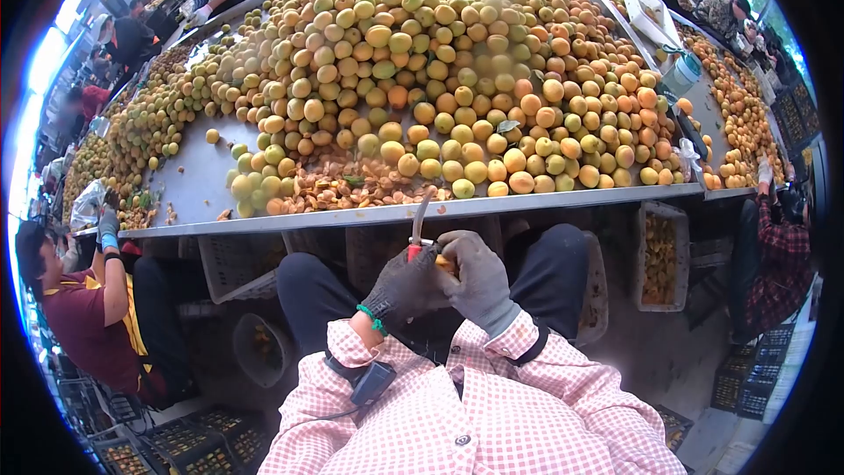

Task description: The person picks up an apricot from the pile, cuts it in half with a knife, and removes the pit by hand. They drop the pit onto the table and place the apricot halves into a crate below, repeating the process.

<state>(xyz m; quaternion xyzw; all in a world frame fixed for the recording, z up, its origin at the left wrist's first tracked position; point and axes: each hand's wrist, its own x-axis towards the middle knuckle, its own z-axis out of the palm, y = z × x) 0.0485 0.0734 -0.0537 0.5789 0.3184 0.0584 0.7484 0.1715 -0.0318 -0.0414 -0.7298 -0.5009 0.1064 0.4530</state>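
Note:
My left hand (404, 283), in a dark grey glove, is closed around the red handle of a curved knife (420, 220), its blade pointing up toward the table edge. Against it, my right hand (479, 274), in a lighter grey glove, is closed on a yellow-orange fruit (447, 266), mostly hidden by the fingers. Both hands meet above my lap, just short of the metal table (492, 206). Beyond them lies a large heap of yellow-orange fruit (422, 62), with a pile of brownish-orange pieces (356, 185) near the front edge.
Crates (661, 255) and a round bucket (262, 350) stand below the table. One person in a maroon top (92, 325) sits at the left, another in a plaid shirt (782, 242) at the right. More people work along the far sides. A white tray (649, 10) lies at the back right.

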